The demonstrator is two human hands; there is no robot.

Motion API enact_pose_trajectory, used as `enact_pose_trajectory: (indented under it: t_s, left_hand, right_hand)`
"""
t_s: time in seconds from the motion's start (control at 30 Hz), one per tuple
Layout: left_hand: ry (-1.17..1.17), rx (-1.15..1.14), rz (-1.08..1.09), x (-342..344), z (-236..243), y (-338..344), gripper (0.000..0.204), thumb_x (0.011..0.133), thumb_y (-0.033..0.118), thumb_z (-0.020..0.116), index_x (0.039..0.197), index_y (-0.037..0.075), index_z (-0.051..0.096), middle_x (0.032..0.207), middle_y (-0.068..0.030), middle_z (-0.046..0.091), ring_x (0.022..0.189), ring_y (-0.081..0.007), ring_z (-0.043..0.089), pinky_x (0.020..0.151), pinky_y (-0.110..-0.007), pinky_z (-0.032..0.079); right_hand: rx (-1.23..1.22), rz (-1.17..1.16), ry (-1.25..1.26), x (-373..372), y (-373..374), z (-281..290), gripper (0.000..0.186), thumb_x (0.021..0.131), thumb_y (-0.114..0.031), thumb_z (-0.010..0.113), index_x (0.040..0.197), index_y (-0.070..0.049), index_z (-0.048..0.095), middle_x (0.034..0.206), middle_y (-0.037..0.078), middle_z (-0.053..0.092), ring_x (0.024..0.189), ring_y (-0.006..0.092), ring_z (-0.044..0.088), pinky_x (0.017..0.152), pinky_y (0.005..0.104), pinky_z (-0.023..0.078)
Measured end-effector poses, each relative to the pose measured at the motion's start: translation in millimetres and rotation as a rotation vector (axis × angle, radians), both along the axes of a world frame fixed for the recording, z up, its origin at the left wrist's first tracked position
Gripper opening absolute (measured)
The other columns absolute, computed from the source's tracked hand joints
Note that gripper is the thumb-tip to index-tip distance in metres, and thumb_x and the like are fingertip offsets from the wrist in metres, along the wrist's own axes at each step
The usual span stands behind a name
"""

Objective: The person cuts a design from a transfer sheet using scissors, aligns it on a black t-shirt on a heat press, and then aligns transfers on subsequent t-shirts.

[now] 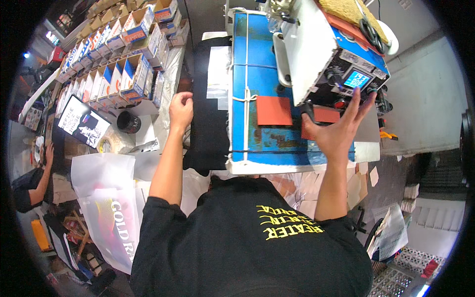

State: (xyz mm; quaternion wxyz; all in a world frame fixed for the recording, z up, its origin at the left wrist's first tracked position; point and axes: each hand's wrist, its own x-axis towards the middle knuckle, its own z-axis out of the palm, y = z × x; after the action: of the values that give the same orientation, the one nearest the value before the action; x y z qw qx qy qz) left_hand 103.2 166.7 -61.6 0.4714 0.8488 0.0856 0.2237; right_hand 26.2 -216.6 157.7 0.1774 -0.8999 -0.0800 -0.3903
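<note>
My right hand is open, its fingers spread across the front of a control box with a lit blue display. One fingertip reaches the panel just below the display, another the knob at its right; the thumb is near the box's lower left corner. My left hand is curled closed beside a black cloth, with nothing visible in it. A pale, translucent sheet lies on the cloth. Right of it, a blue board tied with cord carries an orange-red square. A second orange-red piece sits under my right hand.
Open cardboard boxes of envelopes stand in rows at the left, near a black mug and tape roll. Scissors lie atop the control box. Large printed plastic sheets hang left. Another person's arm shows far left.
</note>
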Motion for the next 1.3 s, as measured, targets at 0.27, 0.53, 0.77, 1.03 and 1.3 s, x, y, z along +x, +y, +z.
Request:
enact_pose_trajectory:
  t_s: [0.27,0.53,0.77,1.03,1.3]
  left_hand:
    - [0.170,-0.273,0.205,-113.2,-27.6,51.8,0.019,0.093,0.005,0.060,0.109,-0.001,0.068,0.102,-0.0086,0.070,0.095,-0.0153,0.065,0.088,-0.030,0.050]
    - [0.013,-0.193,0.366,-202.5,-29.6,22.1,0.012,0.083,0.002,0.064,0.094,0.002,0.068,0.093,-0.0139,0.067,0.089,-0.0281,0.066,0.083,-0.037,0.052]
    - [0.134,-0.277,0.390,-277.0,-36.2,-6.0,0.014,0.083,0.003,0.062,0.097,0.000,0.066,0.095,-0.0150,0.066,0.092,-0.0310,0.065,0.085,-0.038,0.052]
    - [0.451,-0.296,0.236,-332.5,-59.3,-58.3,0.024,0.084,0.013,0.069,0.105,0.002,0.068,0.102,-0.0180,0.069,0.096,-0.0325,0.068,0.084,-0.041,0.053]
    - [0.999,0.038,0.259,-352.2,-55.4,-108.7,0.052,0.096,0.048,0.053,0.101,0.001,0.073,0.101,-0.0260,0.070,0.099,-0.0425,0.066,0.088,-0.049,0.051]
  right_hand:
    - [-0.032,0.111,-0.104,2.5,80.8,-5.4,0.126,0.051,-0.043,0.093,0.154,-0.012,0.027,0.156,0.038,0.011,0.143,0.0573,0.019,0.111,0.0648,0.028]
    - [-0.115,0.070,-0.124,-10.8,105.4,-1.6,0.115,0.061,-0.049,0.091,0.151,-0.006,0.034,0.155,0.033,0.017,0.144,0.0521,0.022,0.112,0.0608,0.033]
    - [-0.128,0.032,-0.132,-2.1,98.6,-11.2,0.112,0.066,-0.058,0.086,0.153,-0.011,0.034,0.155,0.035,0.014,0.144,0.0542,0.022,0.106,0.0610,0.040]
    - [-0.092,0.185,-0.178,-4.8,84.0,-11.5,0.088,0.078,-0.052,0.079,0.146,-0.007,0.045,0.157,0.035,0.011,0.146,0.0507,0.020,0.110,0.0615,0.032]
    - [-0.161,0.556,-0.239,-21.2,74.6,-23.9,0.039,0.085,-0.026,0.071,0.118,-0.005,0.064,0.114,0.015,0.061,0.107,0.0322,0.058,0.094,0.0468,0.041]
